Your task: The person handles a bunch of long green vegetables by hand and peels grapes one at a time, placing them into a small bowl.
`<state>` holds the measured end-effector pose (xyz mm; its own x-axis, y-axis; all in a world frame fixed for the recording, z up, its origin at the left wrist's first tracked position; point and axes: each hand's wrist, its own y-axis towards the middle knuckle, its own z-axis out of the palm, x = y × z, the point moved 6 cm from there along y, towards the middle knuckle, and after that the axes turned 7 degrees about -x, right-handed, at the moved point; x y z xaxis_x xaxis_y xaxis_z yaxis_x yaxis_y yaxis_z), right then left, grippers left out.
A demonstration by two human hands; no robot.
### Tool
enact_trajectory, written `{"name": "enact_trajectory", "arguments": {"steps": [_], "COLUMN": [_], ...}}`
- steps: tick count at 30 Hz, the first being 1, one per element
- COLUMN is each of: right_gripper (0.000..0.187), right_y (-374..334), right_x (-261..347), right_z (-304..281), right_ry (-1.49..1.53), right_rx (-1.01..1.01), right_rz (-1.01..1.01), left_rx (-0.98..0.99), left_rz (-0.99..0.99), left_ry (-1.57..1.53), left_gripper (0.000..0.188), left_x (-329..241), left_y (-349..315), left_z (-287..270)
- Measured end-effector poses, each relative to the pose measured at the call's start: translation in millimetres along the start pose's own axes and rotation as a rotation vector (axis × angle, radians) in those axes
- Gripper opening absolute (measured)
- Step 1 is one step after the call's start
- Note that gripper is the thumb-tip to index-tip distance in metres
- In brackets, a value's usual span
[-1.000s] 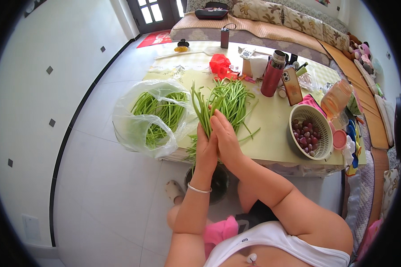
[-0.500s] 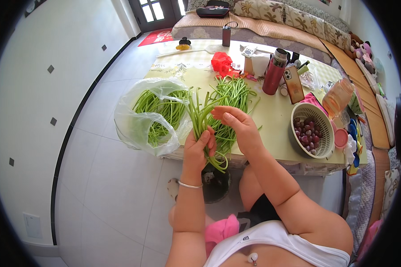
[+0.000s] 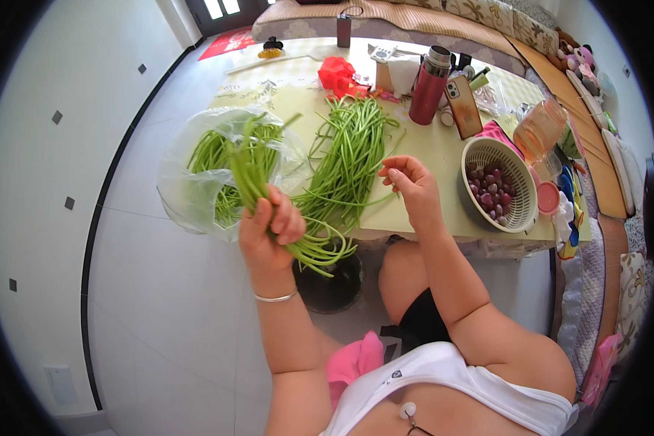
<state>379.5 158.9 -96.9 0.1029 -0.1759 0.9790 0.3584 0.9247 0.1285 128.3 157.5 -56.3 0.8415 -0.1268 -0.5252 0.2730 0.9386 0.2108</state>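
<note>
My left hand point(image 3: 271, 229) is closed round a bunch of long green vegetable stems point(image 3: 250, 163), raised in front of the plastic bag, their lower ends curving out past my fingers to the right. The clear plastic bag point(image 3: 185, 200) lies open at the table's left edge with more of these stems inside. A loose pile of green stems point(image 3: 352, 156) lies on the table between my hands. Right of that pile hovers my right hand point(image 3: 414, 190), fingers curled and thumb against them; whatever they may pinch is too small to make out.
On the right stands a colander point(image 3: 466, 196) of reddish-purple grapes point(image 3: 493, 195). Behind it are a phone point(image 3: 463, 109), a red thermos point(image 3: 429, 86) and a tilted pinkish jar point(image 3: 541, 132). A red plastic bag point(image 3: 337, 75) lies farther back. Below the table edge sits a dark bin point(image 3: 334, 287).
My hands have parted: the left has moved left with the bunch, and the right has drawn away from the stems. The view has shifted, so the table sits slightly higher and farther left.
</note>
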Motion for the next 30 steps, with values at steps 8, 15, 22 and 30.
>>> {"name": "enact_trajectory", "arguments": {"steps": [8,15,22,30], "right_gripper": [0.015,0.013,0.024,0.039], "right_y": [-18,-28,-51,-47], "right_x": [-25,29,81,65], "right_z": [-10,5,56,73], "right_ry": [-1.052,-0.939,-0.653,-0.397], "right_rx": [0.105,-0.038,0.046,0.107], "right_rz": [-0.325,-0.658,-0.968,-0.732], "left_rx": [-0.055,-0.260,-0.269,-0.564], "left_rz": [0.014,0.040,-0.035,-0.015], "left_ry": [0.080,0.436,0.587,0.693], "left_gripper": [0.023,0.017,0.026,0.022], "left_x": [-26,-5,33,-9], "left_y": [-14,-9,-3,-18], "left_z": [13,6,16,7]}}
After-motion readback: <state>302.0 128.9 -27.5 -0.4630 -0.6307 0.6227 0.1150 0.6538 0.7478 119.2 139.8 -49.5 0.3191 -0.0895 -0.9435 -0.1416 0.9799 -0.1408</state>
